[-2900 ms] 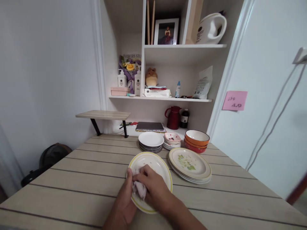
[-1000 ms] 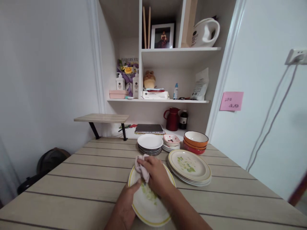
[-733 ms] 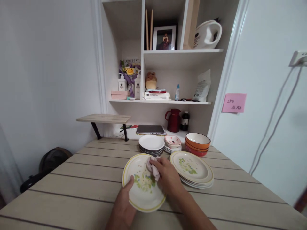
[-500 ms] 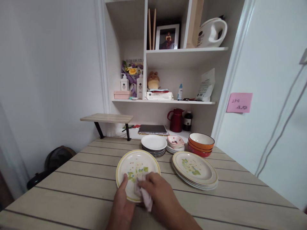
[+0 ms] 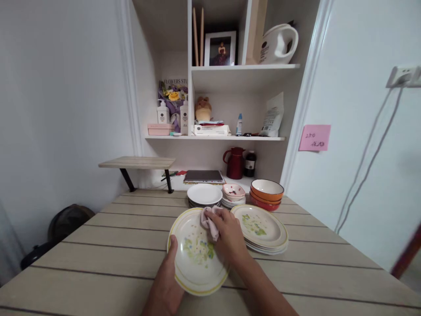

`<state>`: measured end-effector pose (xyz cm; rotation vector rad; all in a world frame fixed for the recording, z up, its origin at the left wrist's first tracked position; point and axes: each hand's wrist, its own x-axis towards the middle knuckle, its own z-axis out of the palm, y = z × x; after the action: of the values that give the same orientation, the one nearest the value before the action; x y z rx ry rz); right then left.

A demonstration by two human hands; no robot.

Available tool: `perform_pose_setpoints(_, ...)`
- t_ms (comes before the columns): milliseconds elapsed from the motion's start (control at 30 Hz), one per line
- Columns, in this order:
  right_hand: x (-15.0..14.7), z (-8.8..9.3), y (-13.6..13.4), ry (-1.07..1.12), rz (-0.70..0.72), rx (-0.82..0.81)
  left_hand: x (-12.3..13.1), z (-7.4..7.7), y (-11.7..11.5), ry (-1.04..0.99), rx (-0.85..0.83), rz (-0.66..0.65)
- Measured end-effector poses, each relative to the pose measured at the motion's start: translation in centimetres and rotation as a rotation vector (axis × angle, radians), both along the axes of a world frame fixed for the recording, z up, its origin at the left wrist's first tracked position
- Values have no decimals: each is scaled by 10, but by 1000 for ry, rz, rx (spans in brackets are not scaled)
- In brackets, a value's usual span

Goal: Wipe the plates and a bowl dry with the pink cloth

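A cream plate (image 5: 187,272) with a yellow rim and a green leaf pattern is held tilted above the table's front part. My left hand (image 5: 166,276) grips its left edge, thumb on the face and the other fingers hidden beneath. In my right hand (image 5: 228,232) is a bunched pale pink cloth (image 5: 209,219), pressed on the plate's upper right rim. Just right of that hand lies a stack of similar cream plates (image 5: 271,226).
Behind are a stack topped by a white plate (image 5: 204,193), small pink bowls (image 5: 233,191) on small plates, and orange and red bowls (image 5: 267,195). A small raised wooden stand (image 5: 138,163) is at back left. A red jug (image 5: 235,163) stands before the shelves.
My right hand has moved the cloth from the plate's lower middle up to its upper right rim. The plate has turned and shifted slightly right and nearer; the camera view has shifted too.
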<state>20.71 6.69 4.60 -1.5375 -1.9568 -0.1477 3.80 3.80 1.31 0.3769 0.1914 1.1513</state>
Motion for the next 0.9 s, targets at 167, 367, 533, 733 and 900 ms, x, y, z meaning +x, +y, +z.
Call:
perform_pose_setpoints(167,-13,-11,-19,-36,108,-81,-7,-10,8,-101,51,31)
perform_pose_setpoints(367,-39,-9,-43,44,461,-163,-13,-11,5,57,-114,131)
perform_pose_setpoints(533,-32,-9,-38,180,467,-153,-9,-11,3,27,-60,53)
perform_pose_setpoints(733,-31,-19,-32,113,563,-138,-8,-14,6,18,-19,8)
perform_pose_setpoints(900,-31,-11,-17,78,389,-25,-5,-7,2,136,-115,-49)
